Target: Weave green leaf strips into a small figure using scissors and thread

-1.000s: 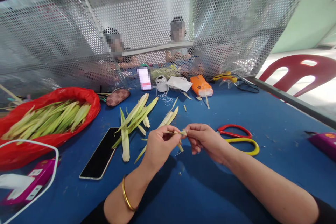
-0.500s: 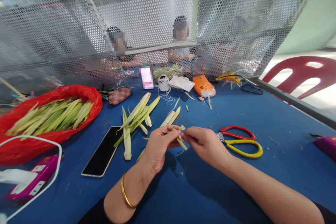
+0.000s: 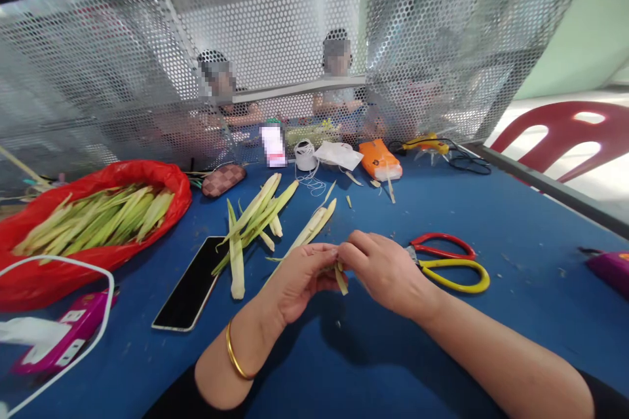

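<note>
A small folded piece of pale green corn husk (image 3: pixel 341 280) hangs from between my two hands in the middle. My left hand (image 3: pixel 302 278), with a gold bangle at the wrist, is closed around it, thumb on top. Against the left thumb, the fingers of my right hand (image 3: pixel 376 268) pinch at the upper part of the husk; the exact hold is hidden. Loose corn husk strips (image 3: pixel 253 226) lie beyond my left hand, a few across a black phone (image 3: pixel 189 288). Scissors (image 3: pixel 455 262) with one red and one yellow handle rest right of my right hand.
A red plastic bag (image 3: pixel 171 177) of husks stands at left, near a purple power strip (image 3: pixel 73 321) with a white cable. Along the back are a checkered pouch (image 3: pixel 223 180), a white string spool (image 3: pixel 305 156) and an orange packet (image 3: pixel 379 158). People sit behind a perforated metal screen (image 3: pixel 275 26).
My right hand has moved up and left over the husk piece, its fingers now meeting my left thumb. More of the husk is covered.
</note>
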{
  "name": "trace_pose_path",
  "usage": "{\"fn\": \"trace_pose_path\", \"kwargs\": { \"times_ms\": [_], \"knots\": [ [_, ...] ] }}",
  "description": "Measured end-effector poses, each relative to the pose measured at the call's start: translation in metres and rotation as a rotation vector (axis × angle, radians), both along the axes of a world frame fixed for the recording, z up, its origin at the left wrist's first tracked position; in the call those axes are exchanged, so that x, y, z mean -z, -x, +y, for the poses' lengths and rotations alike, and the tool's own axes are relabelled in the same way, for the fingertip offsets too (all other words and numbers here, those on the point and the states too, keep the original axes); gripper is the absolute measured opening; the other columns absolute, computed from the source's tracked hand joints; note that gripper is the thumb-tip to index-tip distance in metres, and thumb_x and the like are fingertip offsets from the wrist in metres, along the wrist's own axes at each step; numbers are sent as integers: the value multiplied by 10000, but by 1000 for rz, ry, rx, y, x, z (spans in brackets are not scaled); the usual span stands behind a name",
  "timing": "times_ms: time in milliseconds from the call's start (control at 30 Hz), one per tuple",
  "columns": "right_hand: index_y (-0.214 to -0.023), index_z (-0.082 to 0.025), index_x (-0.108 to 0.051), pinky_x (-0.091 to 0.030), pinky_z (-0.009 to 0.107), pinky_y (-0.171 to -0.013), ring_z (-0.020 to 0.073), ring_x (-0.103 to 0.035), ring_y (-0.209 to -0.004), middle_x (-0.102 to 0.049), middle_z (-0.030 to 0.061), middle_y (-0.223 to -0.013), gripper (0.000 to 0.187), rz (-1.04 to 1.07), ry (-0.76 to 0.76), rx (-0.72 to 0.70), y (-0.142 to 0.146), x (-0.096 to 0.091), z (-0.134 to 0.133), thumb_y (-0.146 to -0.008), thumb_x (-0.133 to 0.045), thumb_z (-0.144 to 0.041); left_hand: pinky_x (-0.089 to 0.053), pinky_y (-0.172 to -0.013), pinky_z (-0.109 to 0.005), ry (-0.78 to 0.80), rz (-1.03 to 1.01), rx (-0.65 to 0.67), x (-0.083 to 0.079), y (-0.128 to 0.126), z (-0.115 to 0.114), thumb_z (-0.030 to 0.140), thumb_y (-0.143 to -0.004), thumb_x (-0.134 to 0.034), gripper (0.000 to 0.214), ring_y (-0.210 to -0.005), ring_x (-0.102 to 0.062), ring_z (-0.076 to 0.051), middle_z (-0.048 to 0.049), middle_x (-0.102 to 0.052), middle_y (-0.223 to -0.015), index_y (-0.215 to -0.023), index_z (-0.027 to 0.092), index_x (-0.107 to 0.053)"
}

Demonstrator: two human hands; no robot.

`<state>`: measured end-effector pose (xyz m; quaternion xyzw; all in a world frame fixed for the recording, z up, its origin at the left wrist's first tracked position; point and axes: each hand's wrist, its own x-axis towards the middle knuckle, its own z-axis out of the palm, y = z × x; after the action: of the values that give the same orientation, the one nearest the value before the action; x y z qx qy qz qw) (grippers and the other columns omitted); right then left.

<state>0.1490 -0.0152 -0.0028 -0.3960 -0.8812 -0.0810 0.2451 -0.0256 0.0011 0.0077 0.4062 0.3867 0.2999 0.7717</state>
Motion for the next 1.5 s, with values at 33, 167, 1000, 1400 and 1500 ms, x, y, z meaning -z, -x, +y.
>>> {"fn": "trace_pose_path", "kwargs": {
  "times_ms": [33,167,1000,1400,1500],
  "knots": [
    [-816,-184,-562,-324,271,-551,149,-465,-594,-545,32,-748,190,47,28,8,0,0,0,-894,-412,-98,-506,-644,-243,19,-23,6,-1,0,0,330,-715,-740,216,-632,-605,-111,-28,-650,-738,-794,132,-708],
    [-847,-186,-544,-364,235,-576,129,-510,-634,-542,22,-778,218,309,211,-2,0,-2,-1,-926,-356,-110,-516,-702,-240,62,-47,2,-2,1,1,259,-708,-754,206,-677,-633,-107,-32,-666,-831,-868,136,-714],
    [-683,-171,-594,-358,255,-549,116,-464,-583,-549,-20,-625,198,1003,867,35,-3,-5,11,-760,-665,-339,-526,-672,-279,-115,137,-59,-7,-11,-11,240,-665,-761,235,-613,-656,-138,-59,-717,-745,-807,135,-605],
    [-677,-179,-605,-320,237,-508,112,-446,-542,-536,-32,-567,198,936,781,205,6,8,10,-805,-580,-328,-487,-692,-221,-391,181,-260,-5,-14,-11,232,-756,-693,133,-687,-626,-111,1,-666,-730,-799,161,-589],
    [-675,-188,-614,-336,237,-535,118,-466,-570,-539,-23,-603,213,764,566,244,7,10,6,-856,-540,-274,-495,-702,-225,-453,234,-363,-1,-14,-9,236,-750,-688,127,-692,-630,-116,8,-648,-725,-797,161,-597]
  ]
}}
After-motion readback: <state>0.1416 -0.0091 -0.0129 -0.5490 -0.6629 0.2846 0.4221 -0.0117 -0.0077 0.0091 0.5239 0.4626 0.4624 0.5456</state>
